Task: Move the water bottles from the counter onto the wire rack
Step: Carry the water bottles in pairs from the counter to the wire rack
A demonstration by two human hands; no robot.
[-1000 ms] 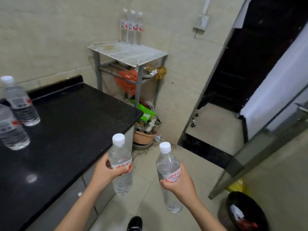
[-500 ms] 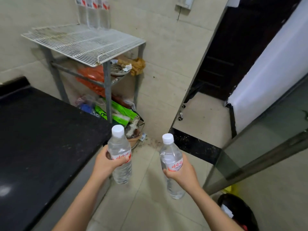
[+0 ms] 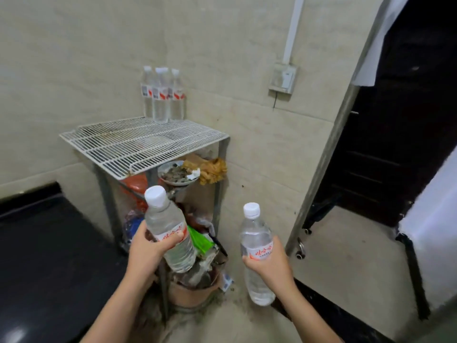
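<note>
My left hand grips a clear water bottle with a white cap and a red-lettered label, tilted left. My right hand holds a second, upright water bottle of the same kind. Both are held in front of and below the white wire rack, which stands in the tiled corner. Three more water bottles stand together at the rack's back edge against the wall. The black counter lies at the lower left; no bottles show on its visible part.
Under the rack's top are a dish of scraps, a yellow cloth, an orange bag and a clay pot full of clutter on the floor. A metal door frame and dark doorway stand right. A wall socket hangs above.
The view has swung up and toward the rack, which now sits straight ahead with its three bottles in full view. Both hands have carried their bottles closer to it; the left bottle now tilts.
</note>
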